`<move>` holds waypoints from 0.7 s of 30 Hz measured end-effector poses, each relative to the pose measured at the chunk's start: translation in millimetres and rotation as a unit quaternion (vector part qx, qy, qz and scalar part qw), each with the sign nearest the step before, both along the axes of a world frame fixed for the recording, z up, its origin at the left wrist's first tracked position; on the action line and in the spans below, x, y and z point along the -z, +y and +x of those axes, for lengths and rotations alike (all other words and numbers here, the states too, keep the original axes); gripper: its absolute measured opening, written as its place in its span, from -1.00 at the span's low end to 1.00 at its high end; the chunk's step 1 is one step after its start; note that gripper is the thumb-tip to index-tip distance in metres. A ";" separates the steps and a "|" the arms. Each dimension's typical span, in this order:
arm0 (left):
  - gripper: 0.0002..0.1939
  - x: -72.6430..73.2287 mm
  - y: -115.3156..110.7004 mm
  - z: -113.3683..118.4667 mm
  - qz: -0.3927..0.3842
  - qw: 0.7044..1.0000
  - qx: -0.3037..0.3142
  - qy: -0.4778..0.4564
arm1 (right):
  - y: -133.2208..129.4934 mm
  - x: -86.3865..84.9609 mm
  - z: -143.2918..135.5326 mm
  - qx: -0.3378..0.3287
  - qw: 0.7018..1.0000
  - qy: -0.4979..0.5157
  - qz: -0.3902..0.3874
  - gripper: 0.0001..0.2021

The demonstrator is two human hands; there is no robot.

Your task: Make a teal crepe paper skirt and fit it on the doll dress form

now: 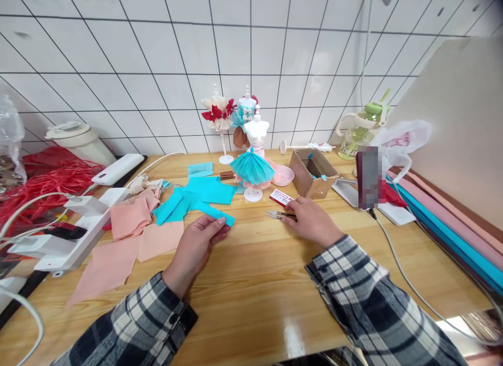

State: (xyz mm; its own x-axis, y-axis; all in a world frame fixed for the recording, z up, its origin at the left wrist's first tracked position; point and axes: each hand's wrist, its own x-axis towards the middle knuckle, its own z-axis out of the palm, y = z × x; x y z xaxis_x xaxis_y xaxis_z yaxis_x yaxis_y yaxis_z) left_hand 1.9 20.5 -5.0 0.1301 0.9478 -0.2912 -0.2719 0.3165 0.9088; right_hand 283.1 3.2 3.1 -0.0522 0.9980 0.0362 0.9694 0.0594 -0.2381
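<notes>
My left hand point(198, 245) is closed, pinching a narrow strip of turquoise crepe paper point(215, 213) between thumb and fingers. Its far end lies against a pile of turquoise crepe paper pieces point(210, 190). My right hand point(315, 222) is closed around the dark handles of a pair of thread snips point(277, 215), low over the table, with the blades pointing left. Just behind those fingers lies a small red and white box point(281, 197). Beyond both hands stands a white miniature dress form point(257, 132) wearing a turquoise paper skirt point(252, 168) over a pink layer.
Peach paper sheets point(131, 216) and a white power strip point(80, 235) lie on the left. Two dressed mini forms stand behind, one with red bows point(215, 113). On the right are an open cardboard box point(313, 177), a propped phone point(368, 177), and paper rolls point(448, 224).
</notes>
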 end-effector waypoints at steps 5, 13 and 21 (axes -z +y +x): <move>-0.73 1.8 -3.0 5.3 0.002 1.000 0.010 -0.016 | 3.5 13.4 -8.2 -0.036 0.999 0.027 -0.012 -0.88; -0.77 6.8 -5.4 8.5 -0.001 0.998 -0.013 -0.064 | -16.5 7.1 -68.3 -0.026 0.916 0.390 -0.085 -0.89; -0.77 3.6 -16.3 20.1 0.008 0.998 0.001 -0.061 | -30.9 23.3 -104.1 -0.023 0.834 0.533 -0.142 -0.68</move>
State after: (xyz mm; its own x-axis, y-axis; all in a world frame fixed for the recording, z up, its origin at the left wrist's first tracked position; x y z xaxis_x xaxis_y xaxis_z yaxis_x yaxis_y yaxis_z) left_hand 22.0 4.2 -8.6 0.1662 0.9517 -0.2581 -0.3803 0.3033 0.8737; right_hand 179.0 -27.7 -20.2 -0.1797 0.9721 -0.1509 0.1969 -0.1148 -0.9737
